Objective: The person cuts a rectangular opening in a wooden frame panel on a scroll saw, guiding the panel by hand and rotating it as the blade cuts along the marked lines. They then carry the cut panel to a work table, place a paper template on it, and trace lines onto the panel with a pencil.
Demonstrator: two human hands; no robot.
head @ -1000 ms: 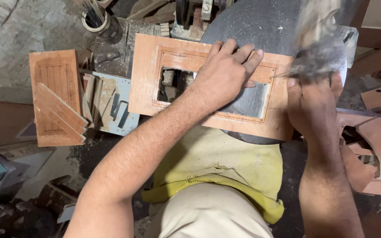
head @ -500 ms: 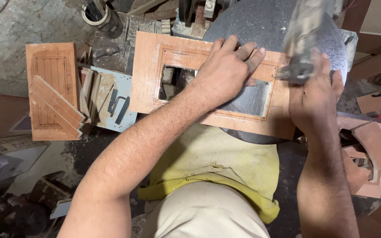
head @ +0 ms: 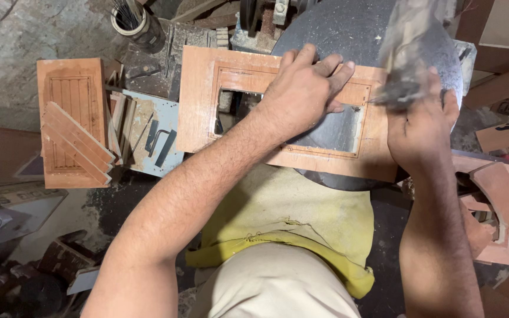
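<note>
Item: my right hand [head: 422, 126] has dropped lower since the earlier frame, its motion-blurred grey tool [head: 405, 88] now nearer the board.

Thin reddish-brown rectangular wooden frame panel [head: 198, 97] with cut-out window, lying flat on the round grey work disc [head: 349, 26]. My left hand [head: 301, 94] presses it down, palm flat, fingers spread, not closed. Right hand wrapped shut on the tool. I judge it light, stiff, brittle at the narrow rails; best held on the wide border.

Your right hand [head: 422, 126] swung the blurred tool [head: 405, 53] from the frame's far right corner, up, then down again toward the wooden frame [head: 201, 100]. Your left hand's fingers [head: 325, 65] spread slightly wider on it.
</note>
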